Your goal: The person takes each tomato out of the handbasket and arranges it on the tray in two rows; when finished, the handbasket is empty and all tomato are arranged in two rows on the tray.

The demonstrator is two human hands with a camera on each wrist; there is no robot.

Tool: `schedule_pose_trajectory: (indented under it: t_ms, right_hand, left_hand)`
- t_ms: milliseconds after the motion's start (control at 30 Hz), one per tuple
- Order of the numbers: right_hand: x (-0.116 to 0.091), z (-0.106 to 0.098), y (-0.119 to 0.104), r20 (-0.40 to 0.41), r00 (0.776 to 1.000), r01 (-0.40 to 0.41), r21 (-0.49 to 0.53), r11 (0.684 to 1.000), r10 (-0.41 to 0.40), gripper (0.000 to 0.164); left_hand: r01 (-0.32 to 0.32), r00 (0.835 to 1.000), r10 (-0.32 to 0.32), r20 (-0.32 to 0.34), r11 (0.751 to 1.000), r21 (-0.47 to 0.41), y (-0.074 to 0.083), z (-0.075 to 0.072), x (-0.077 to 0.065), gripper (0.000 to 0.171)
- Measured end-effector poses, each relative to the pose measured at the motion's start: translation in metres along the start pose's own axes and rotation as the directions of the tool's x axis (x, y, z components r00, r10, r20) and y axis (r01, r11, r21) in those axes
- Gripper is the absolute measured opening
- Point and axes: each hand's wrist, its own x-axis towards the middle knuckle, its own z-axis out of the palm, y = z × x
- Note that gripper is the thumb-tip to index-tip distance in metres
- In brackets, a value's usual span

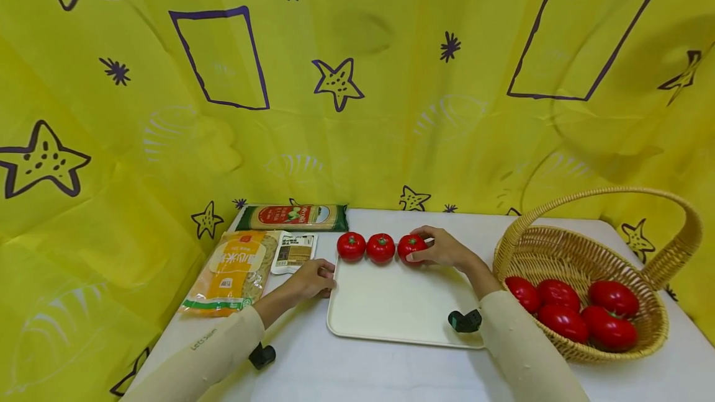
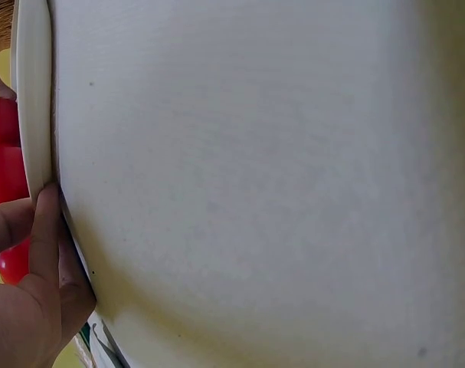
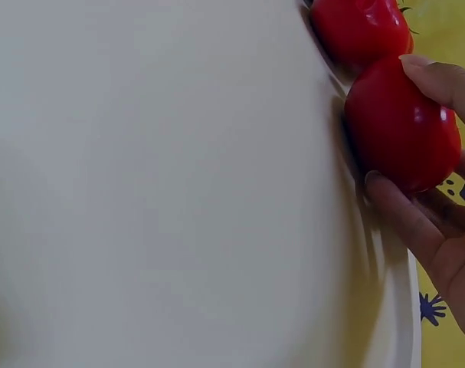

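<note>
My right hand (image 1: 442, 248) grips a red tomato (image 1: 409, 247) at the far edge of a cream tray (image 1: 402, 309). Thumb and fingers curl round its sides in the right wrist view, where the tomato (image 3: 401, 126) sits against the tray's rim. Two more tomatoes stand in line to its left, a middle one (image 1: 381, 248) and a left one (image 1: 351, 246). My left hand (image 1: 310, 279) pinches the tray's left rim. In the left wrist view, a thumb and finger of that hand (image 2: 33, 284) close on the rim (image 2: 36, 115).
To the right stands a wicker basket (image 1: 650, 327) with a tall handle, holding several red tomatoes (image 1: 564, 322). At the left lie an orange and clear food bag (image 1: 234, 268), a small white pouch (image 1: 295, 251) and a green long packet (image 1: 296, 217). A yellow curtain (image 1: 391, 141) hangs behind the table.
</note>
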Motion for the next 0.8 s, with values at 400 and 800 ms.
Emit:
schedule_pose_trajectory:
  t_ms: [400,800]
  right_hand:
    - [-0.0021,-0.0006,-0.0011,0.002,1.0,0.02,-0.033,0.999,-0.019,0.066]
    - [-0.0056,-0.0013,-0.003,0.008,1.0,0.017,-0.058,0.998,-0.017,0.081]
  left_hand:
    - [-0.002,1.0,0.002,-0.003,1.0,0.012,0.0,0.0004,0.0,0.032]
    - [-0.012,1.0,0.012,-0.005,1.0,0.01,0.0002,0.0014,-0.001,0.032]
